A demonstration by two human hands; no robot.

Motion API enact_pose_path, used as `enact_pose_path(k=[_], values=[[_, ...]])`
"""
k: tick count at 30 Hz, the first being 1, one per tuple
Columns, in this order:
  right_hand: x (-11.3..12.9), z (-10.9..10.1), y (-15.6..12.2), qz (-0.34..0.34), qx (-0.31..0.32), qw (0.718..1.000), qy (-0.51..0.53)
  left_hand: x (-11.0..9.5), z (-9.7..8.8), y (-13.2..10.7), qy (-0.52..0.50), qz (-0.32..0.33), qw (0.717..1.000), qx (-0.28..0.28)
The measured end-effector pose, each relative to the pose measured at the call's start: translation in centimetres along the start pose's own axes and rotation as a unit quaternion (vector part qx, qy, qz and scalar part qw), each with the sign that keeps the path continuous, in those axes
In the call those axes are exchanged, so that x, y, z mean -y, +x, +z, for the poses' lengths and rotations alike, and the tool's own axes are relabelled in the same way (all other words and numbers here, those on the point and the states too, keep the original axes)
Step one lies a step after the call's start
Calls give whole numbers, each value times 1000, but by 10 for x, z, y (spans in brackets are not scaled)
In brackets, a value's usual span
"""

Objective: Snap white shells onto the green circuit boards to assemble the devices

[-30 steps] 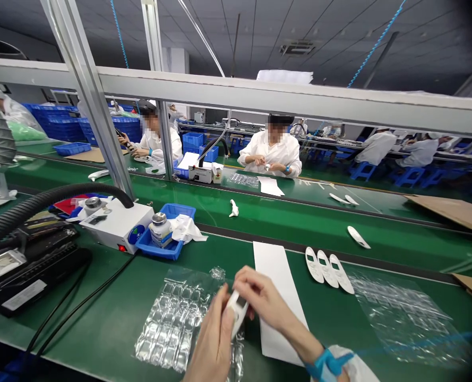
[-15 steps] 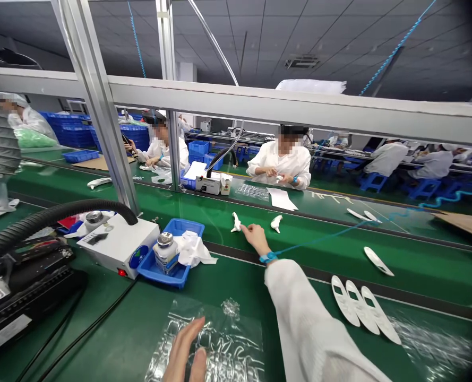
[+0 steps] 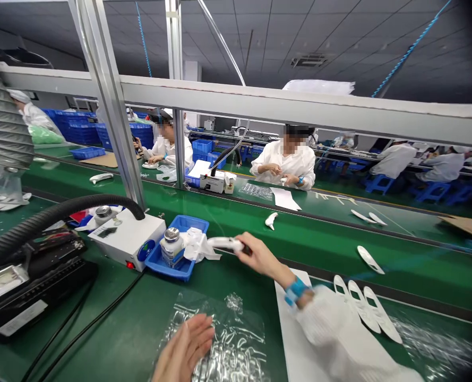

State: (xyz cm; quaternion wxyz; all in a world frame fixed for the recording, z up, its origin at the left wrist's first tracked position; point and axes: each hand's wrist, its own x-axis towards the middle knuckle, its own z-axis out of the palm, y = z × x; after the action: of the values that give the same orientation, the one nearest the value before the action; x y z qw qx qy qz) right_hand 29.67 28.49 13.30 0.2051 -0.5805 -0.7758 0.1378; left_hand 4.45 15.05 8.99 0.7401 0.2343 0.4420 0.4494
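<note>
My right hand grips a white curved plastic part, its long end pointing left toward the blue tray. Part of the piece is hidden in my fingers. Low in the view, my left hand is held with fingers stretched out above a clear bubble-wrap sheet, nothing visible in it. Another white curved part lies on the green conveyor belt. Under my right forearm, a white paper sheet rests on the bench.
In the tray stand a metal-capped bottle and crumpled white tissue. A white box with a black hose is at left. Several white oval parts lie at right. Across the belt a co-worker handles a small part.
My right hand has picked the white part up off the belt and brought it back over the bench. The other part on the belt has shifted left. My left hand stays low over the bubble wrap.
</note>
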Motion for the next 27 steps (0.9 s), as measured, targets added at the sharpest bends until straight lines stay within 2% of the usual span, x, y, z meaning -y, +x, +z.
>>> enact_pose_path(k=[1,2,3,5,7,10,12,14,17,20,23,27], values=[[13,-3,-22,-62,23,998,9,-6,3,-4,-42,-37,998,29],[26,-6,-44,-158,48,986,10,-10,6,-9,-66,-70,993,61],[37,-8,-64,-224,73,972,1,-11,9,-14,-69,-100,988,97],[57,-8,-98,-291,116,950,-11,-6,15,-23,-31,-116,980,159],[69,-3,-123,-266,110,957,23,7,19,-30,27,-86,978,189],[77,14,-145,-123,7,977,177,29,22,-35,96,-32,983,153],[80,28,-153,-12,-37,960,276,40,22,-37,146,-4,984,105],[83,40,-158,56,-27,942,329,46,21,-38,210,34,975,62],[93,51,-162,81,-8,938,336,50,21,-42,295,94,951,9],[104,54,-163,89,-16,946,311,52,22,-47,348,147,926,-2],[113,56,-166,76,-23,954,290,56,23,-51,370,158,915,1],[116,53,-163,22,-43,966,253,52,19,-49,376,167,911,-12]])
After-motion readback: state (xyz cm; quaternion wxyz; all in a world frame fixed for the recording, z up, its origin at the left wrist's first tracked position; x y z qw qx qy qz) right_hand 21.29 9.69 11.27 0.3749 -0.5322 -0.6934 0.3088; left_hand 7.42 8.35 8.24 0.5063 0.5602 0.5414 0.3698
